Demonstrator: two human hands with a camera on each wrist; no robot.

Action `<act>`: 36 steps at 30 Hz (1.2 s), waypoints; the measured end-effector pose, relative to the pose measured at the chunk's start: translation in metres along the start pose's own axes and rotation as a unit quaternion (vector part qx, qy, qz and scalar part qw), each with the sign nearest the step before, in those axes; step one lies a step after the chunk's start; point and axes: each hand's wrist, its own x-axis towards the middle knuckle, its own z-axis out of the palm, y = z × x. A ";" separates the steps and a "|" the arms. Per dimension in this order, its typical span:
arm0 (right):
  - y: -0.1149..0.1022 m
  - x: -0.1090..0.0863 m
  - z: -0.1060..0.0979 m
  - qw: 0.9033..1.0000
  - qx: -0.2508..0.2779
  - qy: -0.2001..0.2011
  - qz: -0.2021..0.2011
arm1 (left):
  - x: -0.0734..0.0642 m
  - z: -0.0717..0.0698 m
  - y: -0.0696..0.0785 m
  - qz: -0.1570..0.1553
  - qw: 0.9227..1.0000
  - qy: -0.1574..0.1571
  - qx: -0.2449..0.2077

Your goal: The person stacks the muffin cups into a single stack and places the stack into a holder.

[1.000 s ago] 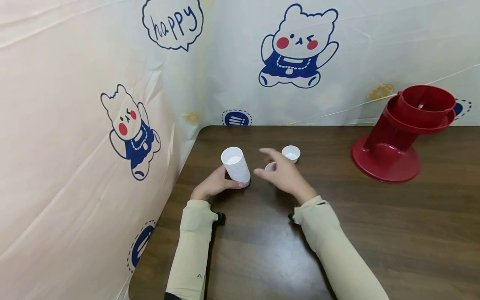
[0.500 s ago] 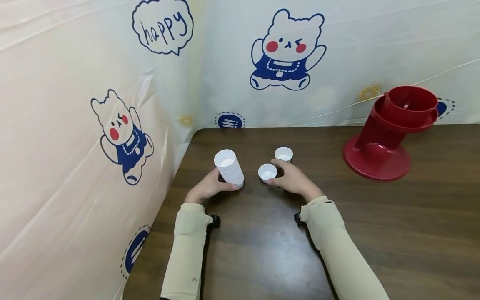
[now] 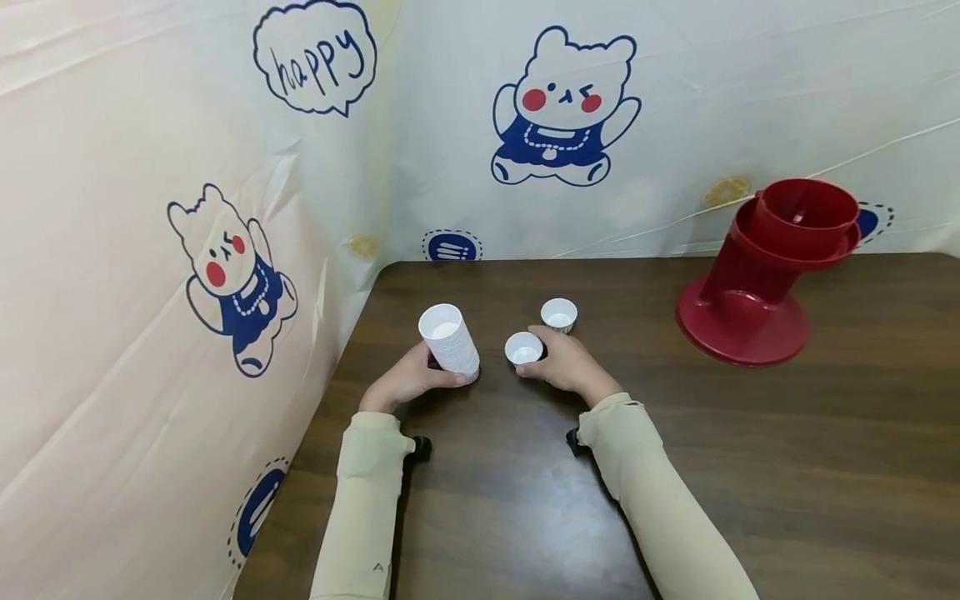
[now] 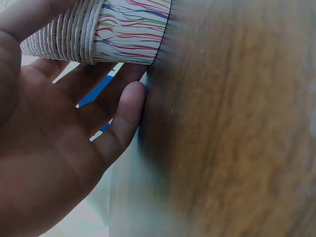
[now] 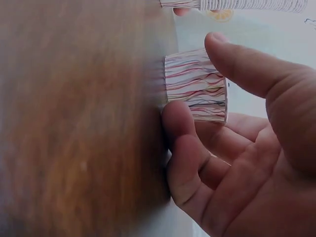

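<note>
My left hand grips a tall stack of nested white paper cups near its base. The stack stands on the table; its lowest cup shows wavy coloured stripes in the left wrist view. To the right, my right hand holds a single small paper cup between thumb and fingers. That cup is upright on the table, with the same striped wall in the right wrist view. Just behind it sits another small white cup, touched by neither hand as far as I can see.
A red plastic stand with a round base and a wide cup-shaped top is at the back right of the brown wooden table. A printed cloth hangs along the back and left sides.
My right hand has come down from over the nearer small cup, and its spread fingers have closed around it. The left hand keeps its grip on the stack. The head view has shifted slightly.
</note>
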 end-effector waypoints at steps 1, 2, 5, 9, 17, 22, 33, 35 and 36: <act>0.000 0.000 0.001 1.000 0.000 0.004 0.000 | 0.000 0.000 0.000 0.002 1.000 -0.001 -0.001; 0.000 0.000 0.002 1.000 0.000 0.008 0.000 | 0.000 0.000 -0.001 0.002 1.000 -0.001 -0.002; 0.000 0.000 0.003 1.000 0.007 0.018 -0.008 | 0.000 0.000 -0.001 0.008 1.000 0.000 0.000; -0.003 0.001 0.004 0.999 0.033 0.027 -0.017 | -0.001 0.000 -0.001 0.014 1.000 -0.002 0.000; -0.013 -0.001 0.000 0.993 0.106 0.037 -0.022 | -0.001 0.000 -0.001 0.023 1.000 -0.001 0.001; -0.023 -0.002 -0.005 0.992 0.096 0.063 -0.046 | 0.000 -0.001 -0.001 0.024 1.000 -0.006 0.004; -0.068 -0.001 -0.017 0.978 0.173 0.067 -0.099 | 0.002 -0.005 -0.005 0.042 0.999 -0.016 -0.011; -0.077 0.000 -0.021 0.976 0.172 0.067 -0.113 | 0.003 -0.004 -0.005 0.042 0.999 -0.017 -0.016; -0.082 0.000 -0.024 0.976 0.170 0.067 -0.119 | 0.003 -0.003 -0.005 0.042 0.999 -0.018 -0.020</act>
